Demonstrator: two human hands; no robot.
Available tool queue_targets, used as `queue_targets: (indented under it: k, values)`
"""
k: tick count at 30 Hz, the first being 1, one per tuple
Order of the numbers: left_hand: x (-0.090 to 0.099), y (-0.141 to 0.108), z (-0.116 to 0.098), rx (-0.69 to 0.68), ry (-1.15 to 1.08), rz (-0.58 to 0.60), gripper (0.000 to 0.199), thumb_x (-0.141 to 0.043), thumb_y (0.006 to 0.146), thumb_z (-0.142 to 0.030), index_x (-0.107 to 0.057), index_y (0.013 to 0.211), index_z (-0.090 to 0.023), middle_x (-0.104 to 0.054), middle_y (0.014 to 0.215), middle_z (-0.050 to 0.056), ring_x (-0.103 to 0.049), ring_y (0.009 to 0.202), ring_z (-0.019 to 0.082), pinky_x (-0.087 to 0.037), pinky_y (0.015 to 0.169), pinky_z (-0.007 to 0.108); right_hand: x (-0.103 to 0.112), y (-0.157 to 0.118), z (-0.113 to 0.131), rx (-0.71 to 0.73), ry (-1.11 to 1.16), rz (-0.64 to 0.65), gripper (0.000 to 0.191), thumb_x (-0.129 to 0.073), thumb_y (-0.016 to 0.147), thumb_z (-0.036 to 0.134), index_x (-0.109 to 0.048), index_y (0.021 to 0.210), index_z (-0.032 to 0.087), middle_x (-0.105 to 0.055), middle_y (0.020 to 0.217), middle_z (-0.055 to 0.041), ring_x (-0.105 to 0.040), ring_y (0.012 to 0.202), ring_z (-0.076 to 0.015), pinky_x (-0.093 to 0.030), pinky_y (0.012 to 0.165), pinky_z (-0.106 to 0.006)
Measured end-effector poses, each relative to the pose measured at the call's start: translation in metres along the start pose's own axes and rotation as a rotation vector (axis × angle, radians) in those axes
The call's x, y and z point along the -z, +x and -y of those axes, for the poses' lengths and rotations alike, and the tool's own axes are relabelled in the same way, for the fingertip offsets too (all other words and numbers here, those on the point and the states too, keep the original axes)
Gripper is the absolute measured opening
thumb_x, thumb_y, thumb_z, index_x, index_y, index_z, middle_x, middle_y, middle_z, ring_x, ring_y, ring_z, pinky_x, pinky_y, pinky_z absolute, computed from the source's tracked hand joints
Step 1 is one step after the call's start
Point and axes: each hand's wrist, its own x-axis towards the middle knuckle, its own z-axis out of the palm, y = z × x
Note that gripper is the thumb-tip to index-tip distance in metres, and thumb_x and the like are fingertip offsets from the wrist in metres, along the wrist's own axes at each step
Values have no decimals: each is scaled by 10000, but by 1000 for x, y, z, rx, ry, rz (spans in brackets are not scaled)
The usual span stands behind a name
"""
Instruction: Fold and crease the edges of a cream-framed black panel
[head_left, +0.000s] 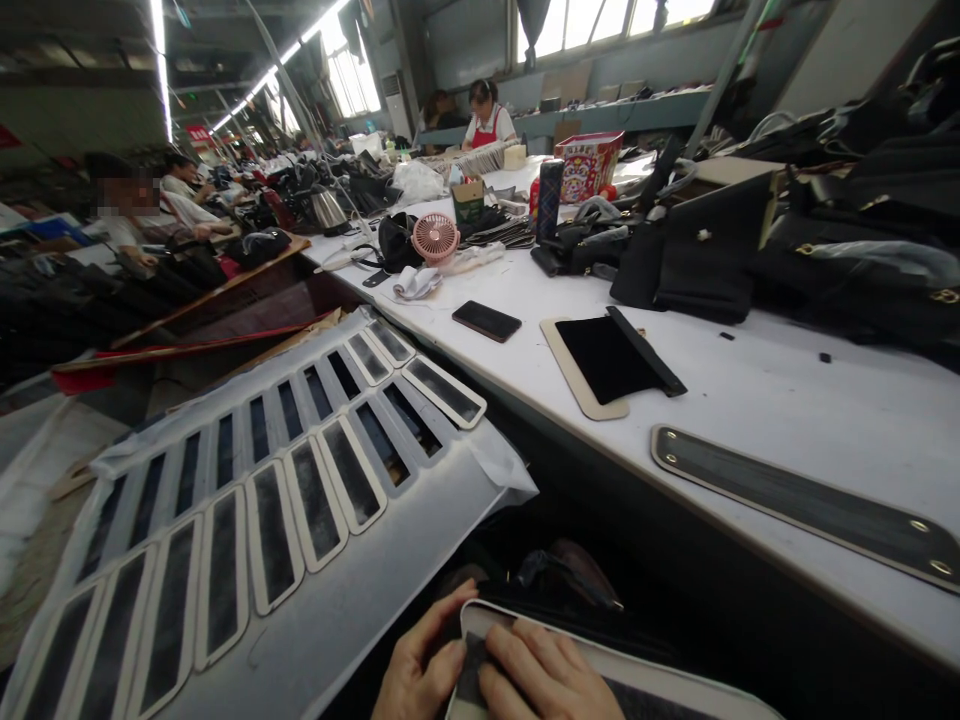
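At the bottom of the head view lies a flat bag panel (637,670) with a pale rim and a dark grey middle; its lower part runs out of the picture. My left hand (427,655) grips the panel's near-left corner, thumb and fingers closed at the edge. Curled fingers of my right hand (544,675) press on the panel's dark face just beside that corner; whether something small is under them is hidden. To the left, several pale-rimmed dark strips (274,535) lie on a grey-covered slotted board (315,640).
On the white table (525,385) are a phone (486,320), a black piece on a beige panel (587,408), a long strap-like strip with eyelets (795,500) and a pink fan (435,238). Black bags (697,250) pile up at right. Other people work behind.
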Motion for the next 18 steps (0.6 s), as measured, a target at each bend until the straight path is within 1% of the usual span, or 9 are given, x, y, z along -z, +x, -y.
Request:
queue_targets:
  k: [3,6,8,9,11,13,14,16,18]
  values:
    - [-5,-2,-9,-54,59,-16,487,-587,866,-534,-636,1284,-289,-623,1379,55,-546,1284,284,-356,1149,430,1,-1,1,-60,28,20,459,-273,1062,228,-647,797,218,-731,872,18,-619,787,-150,-391,681,-280]
    - [-10,-4,-14,-35,-8,-1,505,-614,853,-543,-641,1282,-277,-610,1394,56,-497,1333,295,-318,1169,440,3,-1,1,-101,73,46,472,-260,1069,326,-655,827,235,-733,919,34,-620,831,-147,-397,714,-276]
    - [-12,-5,-13,2,-161,5,522,-661,828,-529,-646,1279,-265,-620,1377,63,-503,1322,298,-344,1146,439,4,0,1,-109,115,60,470,-277,1058,413,-654,829,250,-729,931,51,-616,834,-141,-400,718,-268]
    - [-13,-6,-11,24,-268,24,524,-685,817,-515,-650,1275,-263,-644,1341,68,-547,1272,291,-382,1112,429,4,0,1,-110,134,61,463,-294,1049,441,-652,825,253,-727,933,56,-613,829,-137,-401,719,-263]
    - [-15,-8,-8,65,-497,93,519,-711,811,-486,-654,1273,-256,-704,1225,78,-645,1105,251,-458,1004,382,5,0,2,-107,157,58,451,-313,1039,460,-645,814,253,-722,929,61,-606,821,-134,-398,722,-259]
    - [-17,-10,-7,77,-689,151,506,-718,818,-458,-655,1273,-248,-741,1104,79,-683,964,208,-486,900,325,6,-1,3,-111,156,60,444,-313,1039,454,-641,817,253,-719,931,61,-601,833,-139,-392,725,-266]
    - [-18,-11,-8,78,-749,163,492,-719,822,-439,-658,1270,-245,-748,1069,77,-687,934,196,-488,862,304,6,-2,4,-113,155,64,445,-309,1038,458,-641,824,254,-717,932,60,-599,838,-142,-388,725,-269]
    - [-20,-14,-13,90,-766,145,451,-724,825,-379,-668,1255,-252,-750,1070,71,-686,944,190,-486,836,282,5,-5,4,-117,165,75,440,-305,1040,458,-641,841,255,-714,948,59,-598,850,-143,-386,724,-272]
    - [-19,-15,-21,107,-664,97,421,-732,818,-348,-684,1229,-270,-737,1144,60,-674,1019,210,-485,877,295,5,-8,2,-124,189,85,374,-382,1027,457,-638,844,254,-712,965,62,-601,849,-145,-389,725,-272]
